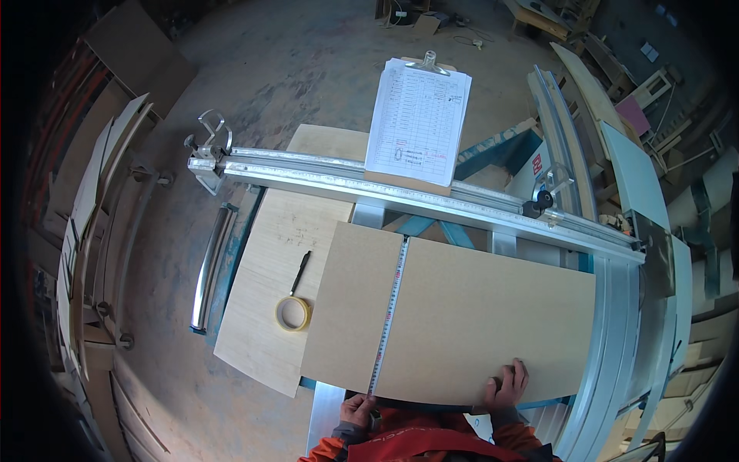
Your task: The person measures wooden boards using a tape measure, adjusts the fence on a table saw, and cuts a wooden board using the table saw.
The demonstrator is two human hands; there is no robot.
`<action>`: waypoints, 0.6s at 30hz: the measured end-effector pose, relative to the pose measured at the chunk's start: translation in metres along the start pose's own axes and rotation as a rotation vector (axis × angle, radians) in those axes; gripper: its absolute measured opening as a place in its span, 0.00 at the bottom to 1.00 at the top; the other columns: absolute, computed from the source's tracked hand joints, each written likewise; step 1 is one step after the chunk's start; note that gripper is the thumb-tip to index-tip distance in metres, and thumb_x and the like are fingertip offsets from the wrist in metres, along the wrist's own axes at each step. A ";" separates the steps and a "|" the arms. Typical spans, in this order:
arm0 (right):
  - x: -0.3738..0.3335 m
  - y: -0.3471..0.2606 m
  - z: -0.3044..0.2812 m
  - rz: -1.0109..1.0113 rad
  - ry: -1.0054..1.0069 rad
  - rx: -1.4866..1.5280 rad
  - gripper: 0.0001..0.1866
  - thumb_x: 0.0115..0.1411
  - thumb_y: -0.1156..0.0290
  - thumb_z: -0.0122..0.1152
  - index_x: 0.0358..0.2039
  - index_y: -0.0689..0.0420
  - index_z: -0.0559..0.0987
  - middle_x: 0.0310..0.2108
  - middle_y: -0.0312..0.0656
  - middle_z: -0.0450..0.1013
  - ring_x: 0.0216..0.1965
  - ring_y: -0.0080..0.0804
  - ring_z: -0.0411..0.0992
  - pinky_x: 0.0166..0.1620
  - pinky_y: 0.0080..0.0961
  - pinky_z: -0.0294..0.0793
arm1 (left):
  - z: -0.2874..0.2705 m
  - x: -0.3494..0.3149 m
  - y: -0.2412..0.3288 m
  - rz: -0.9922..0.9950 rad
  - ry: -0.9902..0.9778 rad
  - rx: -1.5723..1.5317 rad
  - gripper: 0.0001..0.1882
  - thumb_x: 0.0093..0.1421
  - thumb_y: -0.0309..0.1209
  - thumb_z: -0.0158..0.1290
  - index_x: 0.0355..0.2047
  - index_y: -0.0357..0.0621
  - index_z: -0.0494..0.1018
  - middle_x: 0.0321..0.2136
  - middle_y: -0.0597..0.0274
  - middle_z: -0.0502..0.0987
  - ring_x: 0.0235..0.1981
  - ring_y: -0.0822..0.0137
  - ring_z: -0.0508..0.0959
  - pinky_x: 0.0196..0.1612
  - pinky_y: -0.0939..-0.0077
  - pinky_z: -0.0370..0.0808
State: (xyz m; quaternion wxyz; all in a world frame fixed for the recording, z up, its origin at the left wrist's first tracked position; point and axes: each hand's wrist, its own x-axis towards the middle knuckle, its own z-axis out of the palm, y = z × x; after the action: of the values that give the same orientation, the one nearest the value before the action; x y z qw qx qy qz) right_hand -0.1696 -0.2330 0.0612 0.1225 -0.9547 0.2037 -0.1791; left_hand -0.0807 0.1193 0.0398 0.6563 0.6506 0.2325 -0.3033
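A brown fibreboard panel (493,316) lies flat across the saw's table frame. Over its face, from far edge to near edge, runs the drawn-out blade of a tape measure (389,312). At the near edge my left hand (356,410) is closed around the tape measure's near end; its case is mostly hidden by the fingers. Farther right, my right hand (508,385) rests on the panel by its near edge, fingers apart and a little bent, gripping nothing. A roll of tape (292,314) and a black pen (301,271) lie left of the panel on a pale plywood sheet (265,308).
An aluminium fence (431,202) with flip stops crosses beyond the panel. A clipboard with printed sheets (418,123) leans on it. The saw's sliding rail (612,339) runs along the right. Boards (96,185) stand at the left, and more sheets (635,169) at the right.
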 end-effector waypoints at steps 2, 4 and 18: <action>0.000 0.000 0.000 0.002 -0.004 -0.003 0.23 0.48 0.63 0.57 0.42 0.64 0.73 0.57 0.56 0.62 0.57 0.61 0.60 0.58 0.56 0.61 | 0.000 0.000 0.000 -0.002 -0.001 -0.017 0.13 0.61 0.34 0.57 0.25 0.38 0.78 0.20 0.63 0.79 0.20 0.75 0.74 0.26 0.77 0.71; 0.000 -0.001 -0.001 0.001 -0.005 -0.006 0.23 0.48 0.63 0.58 0.42 0.64 0.73 0.57 0.57 0.62 0.57 0.61 0.60 0.58 0.56 0.61 | 0.000 0.000 -0.002 -0.004 0.001 -0.016 0.12 0.61 0.34 0.57 0.25 0.38 0.78 0.20 0.63 0.79 0.20 0.75 0.74 0.26 0.77 0.71; 0.000 -0.001 0.000 0.002 0.013 -0.019 0.22 0.47 0.64 0.58 0.42 0.64 0.74 0.57 0.56 0.63 0.57 0.61 0.61 0.57 0.56 0.62 | -0.001 0.000 -0.001 0.027 -0.016 0.001 0.12 0.61 0.33 0.56 0.25 0.38 0.78 0.20 0.64 0.79 0.20 0.75 0.74 0.26 0.77 0.71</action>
State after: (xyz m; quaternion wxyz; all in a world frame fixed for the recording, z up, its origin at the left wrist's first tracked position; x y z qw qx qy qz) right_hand -0.1695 -0.2322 0.0611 0.1121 -0.9544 0.2071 -0.1833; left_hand -0.0814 0.1208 0.0394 0.6617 0.6517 0.2180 -0.2998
